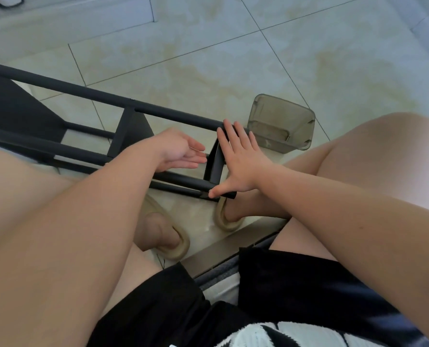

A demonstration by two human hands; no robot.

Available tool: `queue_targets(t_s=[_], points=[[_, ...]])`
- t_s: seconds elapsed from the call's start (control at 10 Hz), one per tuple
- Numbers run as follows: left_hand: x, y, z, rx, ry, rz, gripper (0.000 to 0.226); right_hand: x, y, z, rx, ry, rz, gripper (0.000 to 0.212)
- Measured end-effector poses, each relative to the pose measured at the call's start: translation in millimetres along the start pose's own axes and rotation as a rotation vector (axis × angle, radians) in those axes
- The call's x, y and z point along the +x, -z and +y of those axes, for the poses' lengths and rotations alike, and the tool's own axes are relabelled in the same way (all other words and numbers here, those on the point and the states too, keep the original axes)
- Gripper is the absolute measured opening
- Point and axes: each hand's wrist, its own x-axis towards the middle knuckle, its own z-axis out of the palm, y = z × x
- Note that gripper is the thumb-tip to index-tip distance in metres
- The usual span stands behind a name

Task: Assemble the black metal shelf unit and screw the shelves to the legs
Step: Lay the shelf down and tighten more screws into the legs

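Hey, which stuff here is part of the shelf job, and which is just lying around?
Part of the job: black shelf unit; left hand, open beside it; right hand, fingers spread against its end.
Lying about: smoky plastic container, contents unclear; beige slippers, worn.

Pale glossy tiled floor [208, 58] with yellowish marbling and thin dark grout lines, soft daylight sheen across it, raised tiled ledge [71, 11] at top left, smoky translucent plastic container [282, 126] standing on the tiles, grey seat edge [223, 249] in the foreground
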Motion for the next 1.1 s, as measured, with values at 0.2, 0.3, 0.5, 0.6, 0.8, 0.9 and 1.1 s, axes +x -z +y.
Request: queue_targets(t_s=[0.2, 0.3, 0.5, 0.6, 0.8, 0.9, 1.1], points=[[11, -4, -13, 0.114, -0.039, 0.019, 0.011, 1, -1, 1, 0.015, -0.005, -0.005, 0.155], [18, -5, -13, 0.291, -0.055, 0.035, 0.011, 2, 0, 1, 0.024, -0.006, -0.01, 0.155], [29, -18, -12, 0.425, -0.048, -0.019, 0.007, 0, -1, -2, 0.028, -0.007, 0.003, 0.155], [32, -22, -16, 0.513, -0.03, -0.041, 0.007, 0, -2, -4, 0.03, -0.01, 0.013, 0.155], [33, -21, -12, 0.51, 0.079, -0.18, 0.012, 0, -2, -3, 0.035, -0.013, 0.018, 0.156], [32, -24, -10, 0.609, 0.092, -0.195, 0.017, 0, -2, -3, 0.041, -0.011, 0.022, 0.155], [35, -23, -10, 0.617, 0.177, -0.254, 0.048, 0, -2, -3, 0.039, -0.009, 0.02, 0.154]])
